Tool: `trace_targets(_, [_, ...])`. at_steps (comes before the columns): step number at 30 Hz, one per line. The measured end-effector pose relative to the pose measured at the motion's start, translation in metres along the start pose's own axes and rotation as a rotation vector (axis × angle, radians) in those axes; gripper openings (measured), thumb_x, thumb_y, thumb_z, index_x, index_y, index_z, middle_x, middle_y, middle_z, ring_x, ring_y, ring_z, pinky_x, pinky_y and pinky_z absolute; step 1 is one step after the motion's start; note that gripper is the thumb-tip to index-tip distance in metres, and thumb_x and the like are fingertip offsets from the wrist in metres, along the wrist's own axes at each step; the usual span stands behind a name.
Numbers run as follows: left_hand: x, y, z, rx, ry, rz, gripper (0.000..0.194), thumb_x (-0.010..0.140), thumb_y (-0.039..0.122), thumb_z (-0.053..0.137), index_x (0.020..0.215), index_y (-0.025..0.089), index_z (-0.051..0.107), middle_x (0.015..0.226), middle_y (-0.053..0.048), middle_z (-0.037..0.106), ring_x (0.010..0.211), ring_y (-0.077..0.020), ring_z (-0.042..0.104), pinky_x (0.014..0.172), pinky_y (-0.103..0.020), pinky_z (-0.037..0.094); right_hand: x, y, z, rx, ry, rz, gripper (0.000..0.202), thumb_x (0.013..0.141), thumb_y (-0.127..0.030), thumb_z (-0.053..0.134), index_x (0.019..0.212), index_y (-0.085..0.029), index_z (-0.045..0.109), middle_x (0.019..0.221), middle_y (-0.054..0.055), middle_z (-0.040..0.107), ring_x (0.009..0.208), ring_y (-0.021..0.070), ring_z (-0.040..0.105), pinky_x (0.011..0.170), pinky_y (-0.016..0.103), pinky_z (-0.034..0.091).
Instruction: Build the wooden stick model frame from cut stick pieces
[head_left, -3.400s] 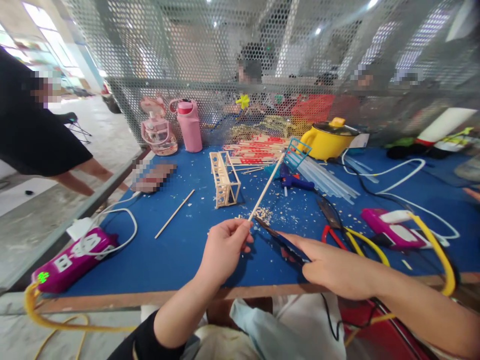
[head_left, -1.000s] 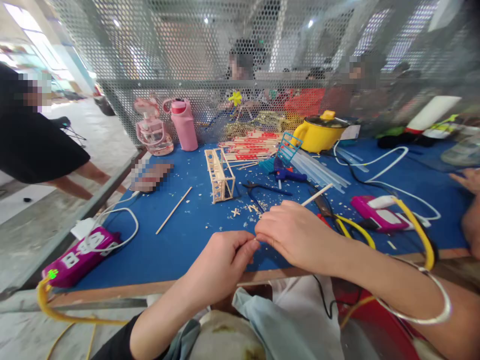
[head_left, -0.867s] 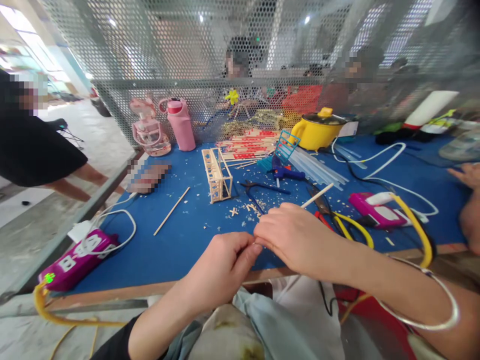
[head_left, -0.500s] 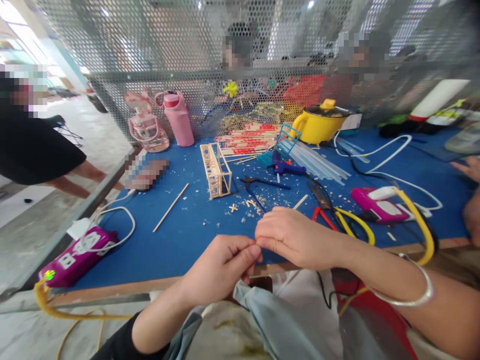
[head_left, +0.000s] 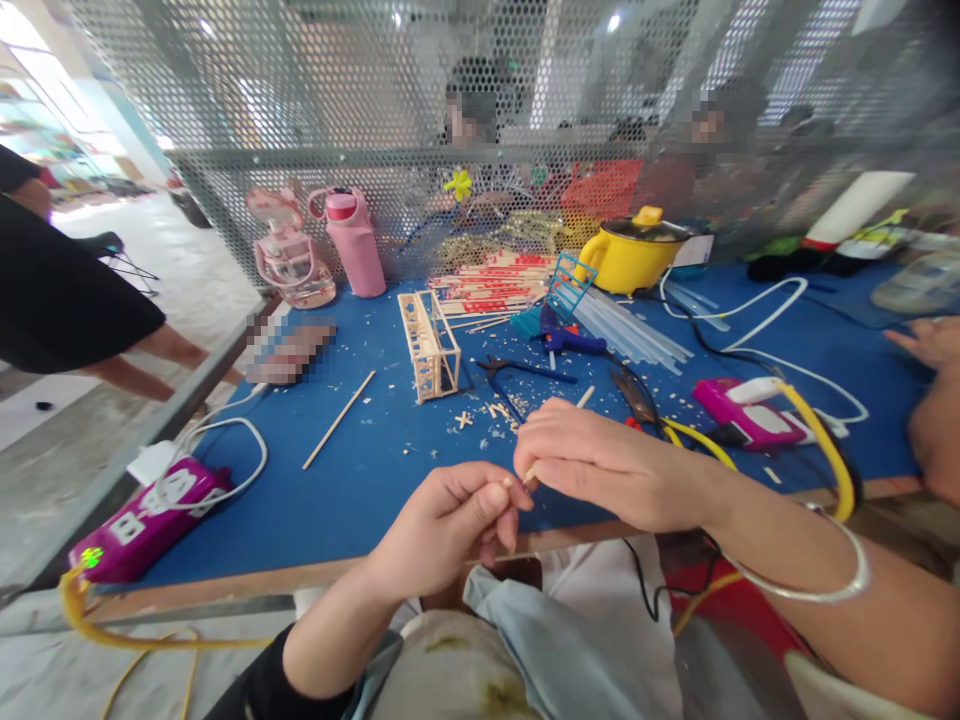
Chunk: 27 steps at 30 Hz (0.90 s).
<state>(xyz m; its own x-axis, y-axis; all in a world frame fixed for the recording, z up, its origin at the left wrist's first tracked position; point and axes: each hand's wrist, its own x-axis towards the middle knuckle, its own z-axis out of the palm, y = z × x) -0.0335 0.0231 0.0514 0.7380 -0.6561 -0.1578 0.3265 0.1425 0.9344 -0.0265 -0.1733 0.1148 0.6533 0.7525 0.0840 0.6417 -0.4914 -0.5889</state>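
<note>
My left hand [head_left: 457,515] is closed in a pinch near the table's front edge. Whatever lies between its thumb and forefinger is too small to make out. Close beside it, my right hand [head_left: 592,462] pinches a tiny pale piece of wooden stick [head_left: 529,477], its fingers curled downward. Beyond the hands stands a small frame of wooden sticks [head_left: 429,348]. Crossed wooden bits [head_left: 464,419] and scattered chips lie in front of it. Pliers [head_left: 525,371] with blue handles rest open behind my right hand, near a blue glue gun [head_left: 571,338].
Wooden sticks [head_left: 491,285] with red print, clear glue sticks [head_left: 630,325] and a yellow pot [head_left: 634,255] lie along the mesh. Purple power strips [head_left: 154,515] with cables sit at both sides. A single stick [head_left: 339,420] lies left. Another person's hand [head_left: 930,345] is at right.
My hands have drawn slightly apart at the fingertips, and a tiny piece of wood now shows at the right fingers. The whole view has shifted slightly.
</note>
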Motion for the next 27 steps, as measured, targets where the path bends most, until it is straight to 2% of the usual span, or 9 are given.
trace_targets(5, [0.009,-0.011,-0.010,-0.204,0.090,0.046,0.027,0.084,0.041,0.057,0.093,0.016,0.060,0.066,0.002,0.055,0.049,-0.0051,0.044,0.047,-0.018,0.036,-0.010,0.025,0.013,-0.423,0.002,0.060,0.023,0.093,-0.016,0.039,0.089,-0.018,0.061,0.085,0.004,0.061,0.087,0.0174,0.050,0.097,0.045,0.026])
trace_targets(8, [0.012,-0.014,-0.015,-0.255,0.127,0.031,0.027,0.084,0.037,0.059,0.099,0.014,0.058,0.070,0.001,0.057,0.055,-0.0055,0.047,0.054,-0.019,0.040,-0.024,0.050,0.019,-0.546,0.014,0.118,0.025,0.092,-0.017,0.042,0.092,-0.023,0.066,0.104,0.005,0.063,0.108,0.0223,0.049,0.104,0.056,0.016])
trace_targets(10, [0.014,-0.015,-0.016,-0.252,0.149,0.038,0.029,0.084,0.036,0.059,0.102,0.014,0.056,0.071,0.000,0.060,0.056,-0.0057,0.048,0.056,-0.019,0.040,-0.033,0.066,0.019,-0.558,0.048,0.184,0.026,0.092,-0.020,0.044,0.093,-0.026,0.069,0.117,0.007,0.061,0.118,0.0265,0.044,0.103,0.059,0.019])
trace_targets(14, [0.020,-0.017,-0.014,-0.222,0.185,0.051,0.034,0.083,0.038,0.061,0.106,0.015,0.052,0.077,-0.003,0.066,0.062,-0.0069,0.053,0.060,-0.020,0.040,-0.043,0.085,0.022,-0.432,0.091,0.229,0.031,0.093,-0.023,0.040,0.094,-0.025,0.071,0.123,0.009,0.059,0.122,0.0254,0.043,0.103,0.051,0.030])
trace_targets(18, [0.025,-0.018,-0.011,-0.179,0.239,0.022,0.031,0.081,0.042,0.063,0.093,0.015,0.055,0.085,-0.006,0.069,0.071,-0.0096,0.058,0.066,-0.021,0.043,-0.047,0.082,0.025,-0.352,0.148,0.237,0.028,0.093,-0.025,0.041,0.099,-0.024,0.068,0.123,0.009,0.058,0.121,0.0227,0.046,0.101,0.041,0.038])
trace_targets(20, [0.026,-0.018,-0.011,-0.153,0.257,0.010,0.032,0.079,0.044,0.064,0.088,0.014,0.056,0.084,-0.007,0.070,0.070,-0.0100,0.059,0.065,-0.021,0.043,-0.057,0.077,0.024,-0.453,0.248,0.401,0.025,0.091,-0.028,0.044,0.106,-0.020,0.062,0.115,0.012,0.061,0.111,0.0255,0.053,0.095,0.043,0.042])
trace_targets(22, [0.026,-0.017,-0.012,-0.124,0.284,-0.001,0.035,0.079,0.048,0.063,0.083,0.013,0.058,0.080,-0.007,0.070,0.067,-0.0098,0.058,0.064,-0.022,0.043,-0.073,0.074,0.023,-0.605,0.326,0.702,0.026,0.089,-0.031,0.045,0.104,-0.015,0.057,0.100,0.016,0.064,0.095,0.0292,0.060,0.083,0.044,0.047])
trace_targets(24, [0.026,-0.018,-0.013,-0.104,0.303,-0.011,0.037,0.079,0.049,0.062,0.079,0.013,0.059,0.076,-0.006,0.069,0.063,-0.0091,0.056,0.062,-0.021,0.043,-0.091,0.073,0.023,-0.682,0.288,0.975,0.025,0.087,-0.034,0.046,0.098,-0.013,0.055,0.090,0.017,0.063,0.084,0.0317,0.063,0.071,0.042,0.048])
trace_targets(27, [0.026,-0.019,-0.013,-0.122,0.296,-0.016,0.035,0.078,0.048,0.063,0.076,0.013,0.059,0.071,-0.004,0.066,0.060,-0.0083,0.053,0.060,-0.021,0.043,-0.105,0.073,0.025,-0.609,0.186,1.134,0.028,0.088,-0.039,0.042,0.101,-0.015,0.050,0.093,0.017,0.065,0.083,0.0329,0.065,0.065,0.039,0.046])
